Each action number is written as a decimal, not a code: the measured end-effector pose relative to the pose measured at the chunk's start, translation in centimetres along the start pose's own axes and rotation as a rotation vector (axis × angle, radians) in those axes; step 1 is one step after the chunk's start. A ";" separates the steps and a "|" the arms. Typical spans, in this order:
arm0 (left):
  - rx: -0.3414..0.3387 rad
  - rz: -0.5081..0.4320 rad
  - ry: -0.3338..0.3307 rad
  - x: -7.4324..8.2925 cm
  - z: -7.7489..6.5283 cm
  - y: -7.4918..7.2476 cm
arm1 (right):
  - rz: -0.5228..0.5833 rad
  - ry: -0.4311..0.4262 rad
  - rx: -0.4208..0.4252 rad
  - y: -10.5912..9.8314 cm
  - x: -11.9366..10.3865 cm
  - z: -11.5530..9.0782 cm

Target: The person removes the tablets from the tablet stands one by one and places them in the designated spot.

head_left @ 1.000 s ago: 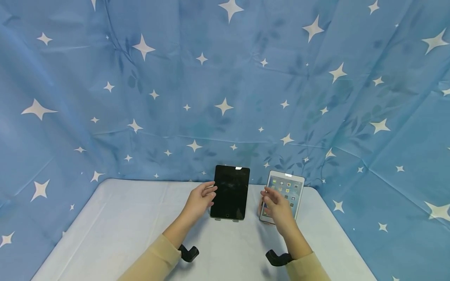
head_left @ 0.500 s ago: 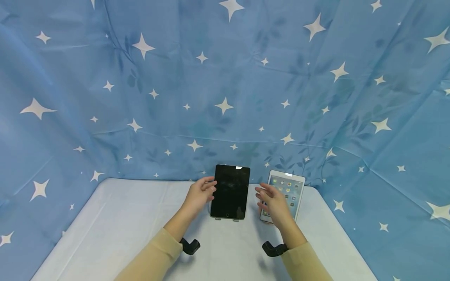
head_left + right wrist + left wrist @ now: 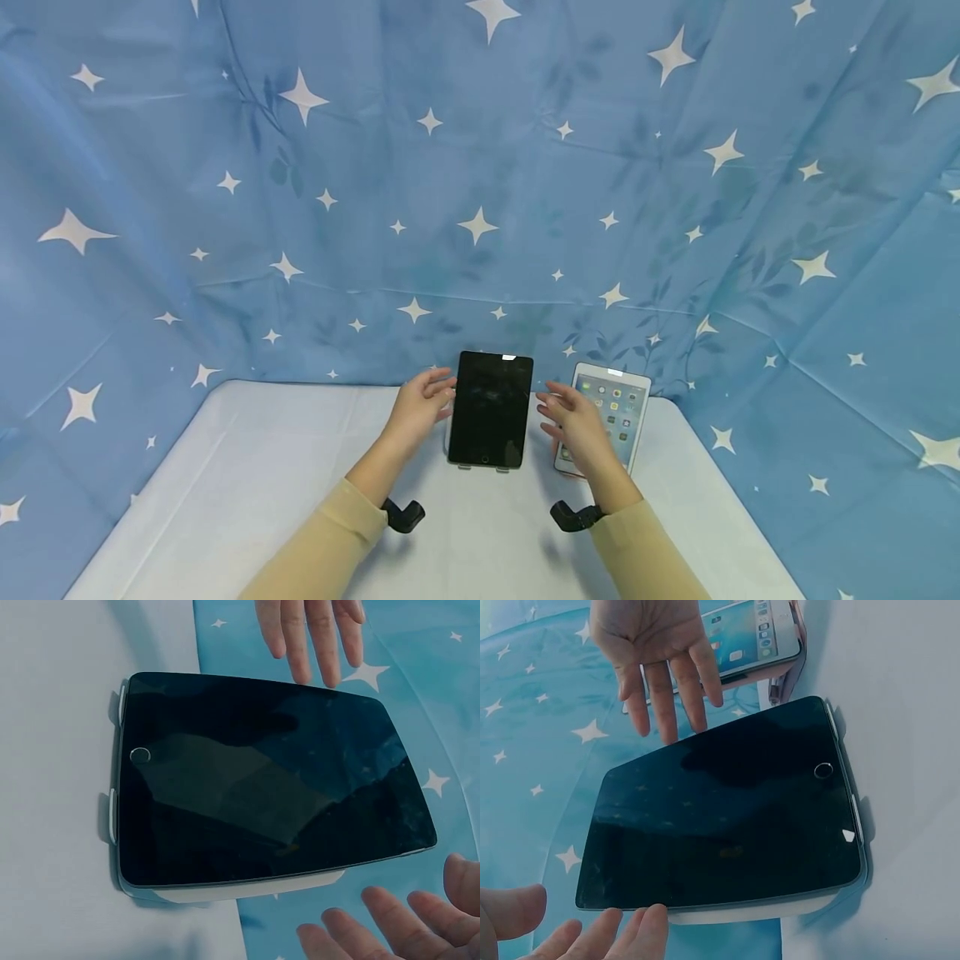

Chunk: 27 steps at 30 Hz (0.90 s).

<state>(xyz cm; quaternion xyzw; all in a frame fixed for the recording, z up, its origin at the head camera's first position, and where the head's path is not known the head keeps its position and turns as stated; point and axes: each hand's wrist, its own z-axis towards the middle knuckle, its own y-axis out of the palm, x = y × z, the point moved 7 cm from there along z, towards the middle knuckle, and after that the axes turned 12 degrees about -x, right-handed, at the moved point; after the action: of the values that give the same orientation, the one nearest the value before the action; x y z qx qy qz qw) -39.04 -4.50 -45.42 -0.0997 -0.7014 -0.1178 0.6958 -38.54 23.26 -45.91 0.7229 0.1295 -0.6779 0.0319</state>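
Observation:
A tablet with a black, dark screen (image 3: 491, 410) leans upright on a light stand (image 3: 761, 910) whose small front lips catch its lower edge. My left hand (image 3: 422, 402) is at its left side, fingers extended, fingertips right at the edge in the left wrist view. On the other side my right hand (image 3: 576, 421) faces it with spread fingers, a little apart from the tablet's right edge. Neither hand holds anything. Behind the right hand stands a white tablet (image 3: 626, 408) with its home screen lit, partly covered by that hand in the head view.
A white-covered table (image 3: 285, 467) carries both tablets near its back edge. Behind and at both sides hangs a blue curtain (image 3: 390, 167) printed with white stars. A black wrist mount (image 3: 403, 517) sits on the left wrist, another (image 3: 576, 517) on the right.
My right hand has moved left, from in front of the white tablet toward the black one. My left hand has risen slightly and shifted a little left. Both tablets have stayed put.

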 end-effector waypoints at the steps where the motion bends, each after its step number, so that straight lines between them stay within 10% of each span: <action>1: 0.001 -0.001 0.001 0.0 0.1 -0.1 | 0.000 -0.005 -0.002 0.0 0.0 0.1; 27: 0.016 0.065 -0.018 0.1 2.1 -0.3 | 0.021 0.004 0.057 0.7 -0.8 2.5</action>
<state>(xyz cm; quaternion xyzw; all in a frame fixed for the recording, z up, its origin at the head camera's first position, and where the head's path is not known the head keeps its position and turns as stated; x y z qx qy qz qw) -41.14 -4.19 -45.39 -0.1181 -0.7049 -0.0885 0.6938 -40.82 21.91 -45.37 0.7262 0.1025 -0.6796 0.0182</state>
